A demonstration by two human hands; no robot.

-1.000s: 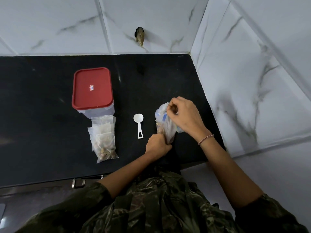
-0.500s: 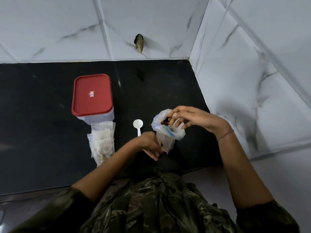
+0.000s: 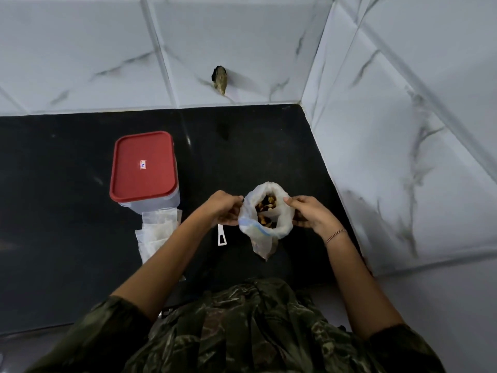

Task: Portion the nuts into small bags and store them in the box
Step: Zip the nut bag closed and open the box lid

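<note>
While both hands grip its rim, the large clear plastic zip bag with a blue seal strip [image 3: 262,242] is held over the black stone countertop [image 3: 53,224] with its mouth pulled wide; we note brown nuts [image 3: 265,207] visible inside through the opening. Left hand [image 3: 224,208]: fingers curled, pinching the left edge of the bag's rim; right hand [image 3: 309,214]: fingers curled likewise, pinching the right edge; we see nothing else in either hand. Bag bottom: we cannot tell whether it rests on the countertop or hangs just above it. Thin beaded bracelet [image 3: 336,234] on the right wrist. Rectangular clear plastic box with a red lid [image 3: 144,168]: stands on the countertop left of the hands, apart from the nut bag, lid on. Just in front of the box lies a stack of small clear bags [image 3: 158,230], partly covered by the left forearm; we cannot count them. White plastic spoon [image 3: 222,238]: only the handle end shows, below the left hand, between the small bags and the nut bag; bowl hidden. White marbled wall tiles [image 3: 80,49] meet in a corner behind and to the right; a small dark lump [image 3: 220,79] sits on the back wall.
</note>
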